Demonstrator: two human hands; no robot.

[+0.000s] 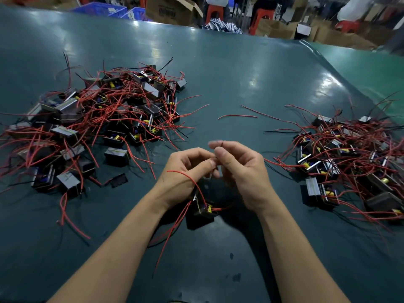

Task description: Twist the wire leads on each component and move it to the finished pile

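red leads [219,153] pinched between both hands' fingers [220,154], mid-twist; next, finish twisting, then move component [202,212] to a pile.

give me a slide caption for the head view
Both hands pinch a component's wire leads between two piles.

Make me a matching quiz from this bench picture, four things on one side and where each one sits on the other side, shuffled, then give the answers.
Things
1. component in the hands
2. larger pile of components
3. smaller pile of components
4. two loose red wires

Places
A. on the green table, far from the person, between the two piles
B. at the right edge of the table
C. low between the two wrists, near the person
D. on the left part of the table

Pairs: 1-C, 2-D, 3-B, 4-A
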